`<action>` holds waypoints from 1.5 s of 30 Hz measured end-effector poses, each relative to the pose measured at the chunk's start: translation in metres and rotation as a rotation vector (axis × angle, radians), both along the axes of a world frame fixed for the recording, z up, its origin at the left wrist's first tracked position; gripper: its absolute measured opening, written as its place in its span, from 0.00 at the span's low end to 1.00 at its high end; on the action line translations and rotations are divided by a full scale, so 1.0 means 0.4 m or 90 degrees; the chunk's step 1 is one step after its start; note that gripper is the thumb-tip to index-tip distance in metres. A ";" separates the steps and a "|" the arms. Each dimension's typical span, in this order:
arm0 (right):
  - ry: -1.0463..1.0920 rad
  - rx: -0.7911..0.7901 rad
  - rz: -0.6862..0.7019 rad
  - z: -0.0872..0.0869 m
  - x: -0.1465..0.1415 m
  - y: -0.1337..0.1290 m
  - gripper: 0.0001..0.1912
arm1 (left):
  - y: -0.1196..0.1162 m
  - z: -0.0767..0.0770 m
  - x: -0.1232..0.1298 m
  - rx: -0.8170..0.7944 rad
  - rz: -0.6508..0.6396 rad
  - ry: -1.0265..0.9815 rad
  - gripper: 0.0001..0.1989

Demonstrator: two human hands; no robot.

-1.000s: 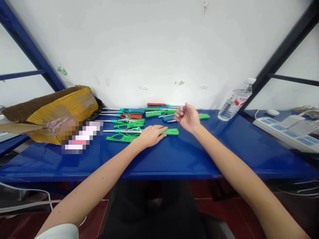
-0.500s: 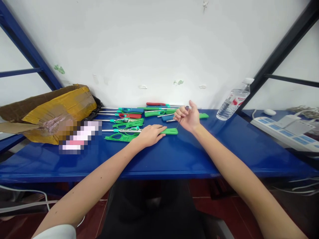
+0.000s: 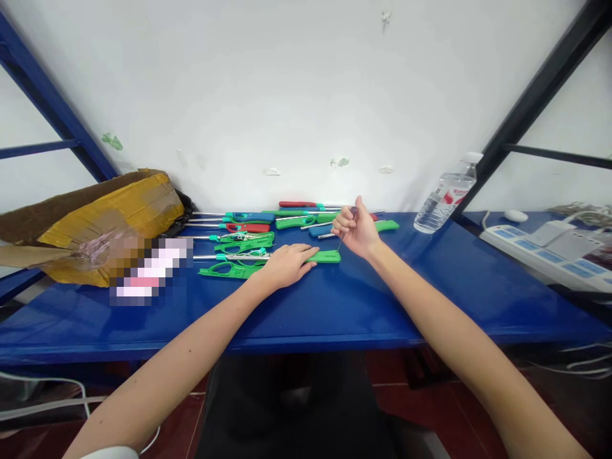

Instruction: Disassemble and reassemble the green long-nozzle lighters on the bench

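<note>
My left hand (image 3: 287, 265) lies over a green long-necked lighter (image 3: 327, 257) flat on the table. Its fingers rest on the far side of the handle and the thumb on the near side, holding it down. My right hand (image 3: 356, 231) is closed round the dark handle of a thin screwdriver (image 3: 354, 211). The screwdriver's shaft slants down to the right end of the green lighter's handle; whether the tip sits in a hole there I cannot tell. Just left of my left hand lies a loose green handle shell (image 3: 227, 271).
Several red, blue and green lighters lie behind, among them a red one (image 3: 253, 227). At the left stands a taped cardboard box (image 3: 109, 229). A water bottle (image 3: 444, 201) and a white power strip (image 3: 545, 255) are on the right of the blue table (image 3: 306, 319).
The screwdriver in my right hand has shifted slightly, its shaft now at the handle's right end. My left hand stays on the green lighter. The view has tilted a little.
</note>
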State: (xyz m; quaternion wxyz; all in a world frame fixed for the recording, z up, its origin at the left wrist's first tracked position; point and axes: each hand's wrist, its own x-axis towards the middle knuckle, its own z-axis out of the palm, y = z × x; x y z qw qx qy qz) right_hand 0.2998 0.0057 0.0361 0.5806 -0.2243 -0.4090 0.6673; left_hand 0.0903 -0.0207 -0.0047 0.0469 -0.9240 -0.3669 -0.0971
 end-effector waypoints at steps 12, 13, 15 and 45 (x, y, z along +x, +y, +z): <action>0.012 0.005 -0.016 -0.007 0.009 0.007 0.20 | 0.001 -0.005 -0.002 0.012 0.001 0.001 0.22; 0.013 0.005 -0.011 -0.009 0.008 0.009 0.22 | 0.000 -0.005 -0.002 0.013 0.001 0.001 0.22; 0.015 0.007 -0.006 -0.010 0.006 0.009 0.24 | 0.001 -0.007 -0.002 0.014 0.001 -0.001 0.22; 0.003 0.019 -0.008 -0.017 0.011 0.011 0.26 | -0.003 -0.001 -0.002 -0.004 -0.008 0.004 0.22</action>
